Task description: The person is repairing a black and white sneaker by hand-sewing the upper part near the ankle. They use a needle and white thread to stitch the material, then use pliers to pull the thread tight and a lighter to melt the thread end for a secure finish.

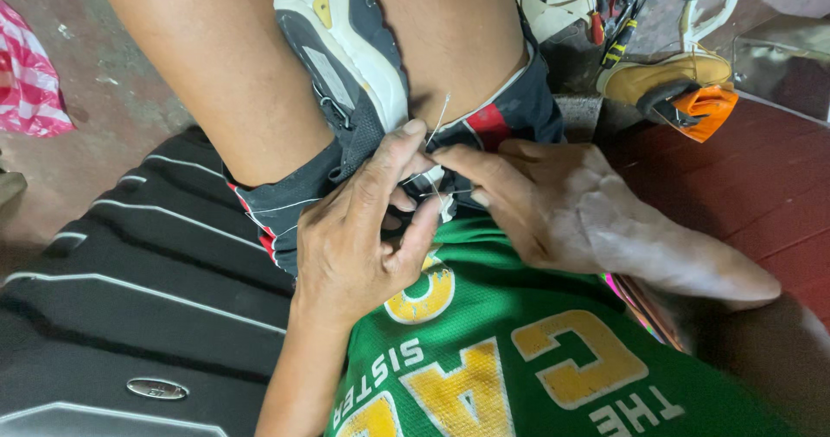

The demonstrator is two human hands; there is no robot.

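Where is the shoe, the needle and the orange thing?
Shoe (346, 48): head view, grey side panel.
Needle (441, 113): head view, thin shaft above the fingers.
Orange thing (711, 107): head view, its folded front.

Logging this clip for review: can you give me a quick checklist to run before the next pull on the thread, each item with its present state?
1. Shoe held steady: ok, it is wedged between the person's knees.
2. Left hand grip: ok, thumb and fingers pinch at the shoe's heel end.
3. Right hand grip: ok, fingertips meet the left hand's at the same spot.
4. Thread free of tangles: ok for the short pale strand rising above the fingers; the rest is hidden.
5. Needle position: cannot tell, too small and covered by the fingers.
6. Stitch line on the shoe: cannot tell, the hands hide it.
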